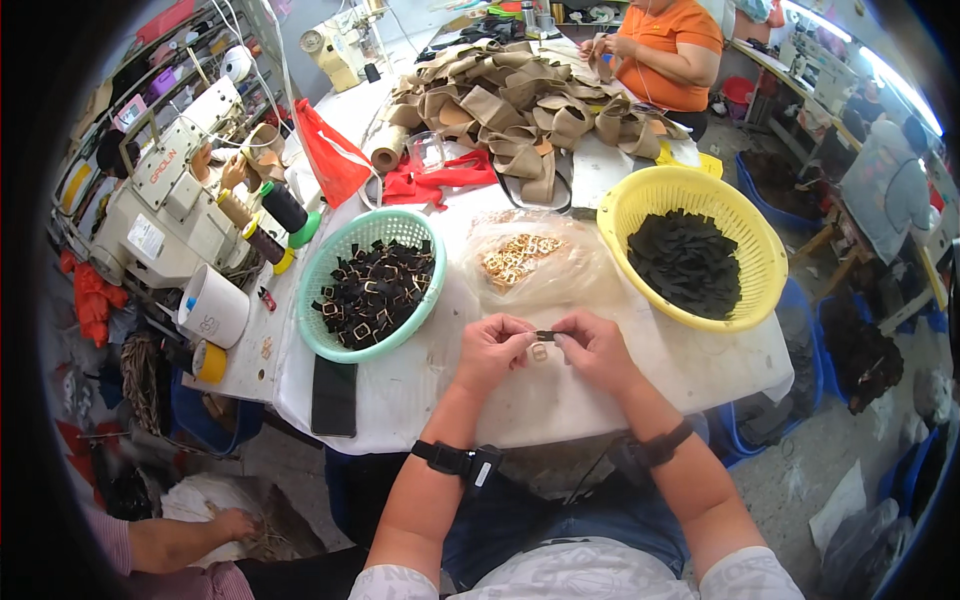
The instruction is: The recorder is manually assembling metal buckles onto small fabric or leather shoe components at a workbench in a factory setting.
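My left hand (496, 350) and my right hand (588, 347) meet over the white-covered table, thumbs and fingertips pinched on either end of a short black strip (546, 336). Just under the strip shows a gold square buckle (540, 352); whether it hangs on the strip or lies on the table I cannot tell. Beyond my hands sits a clear plastic bag (520, 262) of loose gold buckles. A mint basket (308, 288) on the left holds black strips with gold buckles on them. To the right, a yellow basket (770, 270) contains plain black strips.
A dark phone (334, 397) lies at the table's front left edge. Sewing machine (165, 215), thread cones and a white cup (213, 305) stand farther left. Brown fabric pieces (500, 105) are heaped at the back, near a person in orange (670, 55). Another person's hand (235, 524) is low left.
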`<act>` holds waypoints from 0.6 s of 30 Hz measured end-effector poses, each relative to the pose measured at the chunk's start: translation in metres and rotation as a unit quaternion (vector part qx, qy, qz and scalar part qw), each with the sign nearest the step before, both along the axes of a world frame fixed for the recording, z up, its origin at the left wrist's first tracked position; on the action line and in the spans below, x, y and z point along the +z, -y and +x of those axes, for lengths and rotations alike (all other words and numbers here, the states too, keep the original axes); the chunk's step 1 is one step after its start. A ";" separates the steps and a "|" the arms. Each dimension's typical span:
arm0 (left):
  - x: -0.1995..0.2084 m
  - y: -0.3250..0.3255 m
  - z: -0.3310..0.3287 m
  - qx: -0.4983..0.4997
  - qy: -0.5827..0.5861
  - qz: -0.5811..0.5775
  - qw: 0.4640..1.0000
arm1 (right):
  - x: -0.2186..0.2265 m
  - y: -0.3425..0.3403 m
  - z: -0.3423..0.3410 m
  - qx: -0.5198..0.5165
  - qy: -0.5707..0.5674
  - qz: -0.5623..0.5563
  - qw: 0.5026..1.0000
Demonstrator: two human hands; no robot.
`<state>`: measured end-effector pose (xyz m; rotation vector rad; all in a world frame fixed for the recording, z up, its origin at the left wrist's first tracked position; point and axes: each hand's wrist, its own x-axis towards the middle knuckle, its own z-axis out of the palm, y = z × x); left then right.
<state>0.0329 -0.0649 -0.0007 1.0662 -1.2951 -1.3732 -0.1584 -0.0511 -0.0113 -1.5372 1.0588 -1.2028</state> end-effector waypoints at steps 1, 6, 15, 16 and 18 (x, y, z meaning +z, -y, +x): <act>0.000 0.001 0.001 -0.003 -0.002 0.007 1.000 | 0.000 0.000 0.001 -0.001 -0.005 0.010 1.000; 0.001 0.003 0.001 -0.016 -0.003 0.022 1.000 | -0.004 0.000 0.007 -0.024 -0.007 0.010 1.000; -0.001 0.005 0.005 -0.044 -0.005 0.033 0.998 | 0.002 -0.002 0.010 -0.064 -0.069 -0.058 0.994; 0.001 0.005 0.004 -0.048 -0.001 0.033 0.998 | 0.002 -0.002 0.010 -0.066 -0.071 -0.061 0.993; 0.005 0.004 0.002 -0.055 0.006 0.033 0.998 | 0.000 -0.001 0.009 -0.071 -0.075 -0.066 0.992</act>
